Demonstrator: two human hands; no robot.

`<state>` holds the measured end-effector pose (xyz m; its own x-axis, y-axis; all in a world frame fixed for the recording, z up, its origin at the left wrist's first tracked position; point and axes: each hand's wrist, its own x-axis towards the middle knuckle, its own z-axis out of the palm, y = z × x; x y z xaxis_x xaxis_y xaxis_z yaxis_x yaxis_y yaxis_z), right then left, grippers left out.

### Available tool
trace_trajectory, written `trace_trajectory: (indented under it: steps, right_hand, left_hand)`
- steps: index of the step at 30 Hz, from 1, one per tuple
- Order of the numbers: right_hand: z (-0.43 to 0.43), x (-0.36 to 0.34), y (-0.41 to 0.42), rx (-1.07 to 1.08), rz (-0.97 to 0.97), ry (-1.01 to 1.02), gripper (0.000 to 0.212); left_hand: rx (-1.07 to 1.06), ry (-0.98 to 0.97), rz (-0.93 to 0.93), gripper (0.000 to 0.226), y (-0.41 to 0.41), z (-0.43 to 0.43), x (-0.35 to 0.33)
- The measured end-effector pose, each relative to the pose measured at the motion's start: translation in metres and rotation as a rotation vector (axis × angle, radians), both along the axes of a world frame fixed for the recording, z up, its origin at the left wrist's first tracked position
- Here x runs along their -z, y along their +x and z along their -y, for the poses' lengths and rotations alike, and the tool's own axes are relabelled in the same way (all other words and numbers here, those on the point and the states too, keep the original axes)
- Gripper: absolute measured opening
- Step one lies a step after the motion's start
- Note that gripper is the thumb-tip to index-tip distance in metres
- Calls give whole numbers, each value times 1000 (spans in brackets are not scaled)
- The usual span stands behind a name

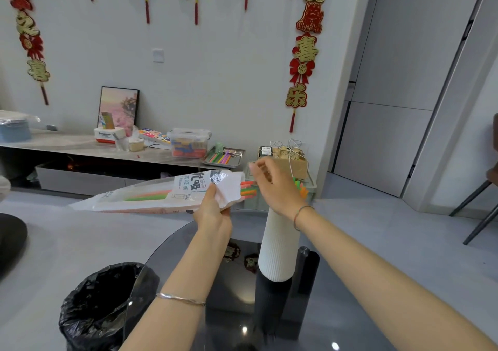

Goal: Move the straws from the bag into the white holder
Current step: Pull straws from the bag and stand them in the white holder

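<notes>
Bag [151,193] is held near-horizontal in the air, closed end pointing left, open mouth facing right. Straws [147,195], orange and green, show through its clear window; their tips poke out of the mouth at right. Left hand [213,210] is clamped on the bag's lower edge near the mouth, thumb on top of the film. Right hand [272,186] sits just at the mouth, over the straw tips, fingers curled in a loose pinch; whether it actually grips a straw can't be told, view is blurred. White holder [279,248] stands upright on the glass table [350,310], directly below the right wrist. Step looks like drawing straws out. Next move likely needs a firm pinch, a rightward pull, then tipping the straws vertical over the holder's top, which is hidden by the hand.
</notes>
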<state>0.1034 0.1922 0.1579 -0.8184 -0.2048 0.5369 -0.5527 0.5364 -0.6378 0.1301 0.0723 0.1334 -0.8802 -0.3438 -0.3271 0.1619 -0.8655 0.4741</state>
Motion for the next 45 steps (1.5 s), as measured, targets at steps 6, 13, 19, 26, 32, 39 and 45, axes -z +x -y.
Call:
trace_trajectory:
  steps: [6, 13, 19, 26, 32, 39, 45]
  right_hand:
    - [33, 11, 2, -28, 152, -185, 24]
    - [31, 10, 3, -57, 127, -168, 18]
    - [7, -4, -3, 63, -5, -335, 27]
    - [31, 1, 6, -34, 558, -834, 24]
    - [19, -14, -1, 134, 390, -1046, 39]
    - [29, -5, 0, 36, 447, -903, 28]
    - [20, -18, -5, 92, 401, -1089, 33]
  left_hand:
    - [-28, 11, -11, 45, 9, 6, -12]
    - [-55, 40, -15, 45, 14, 9, -15]
    - [-39, 97, -8, 43, 15, 22, -16]
    - [4, 118, 16, 43, 11, 7, -15]
    - [-21, 125, -15, 43, 10, 13, -17]
    - [15, 119, 18, 46, 5, 1, -20]
    - [13, 143, 9, 40, 1, 3, -18]
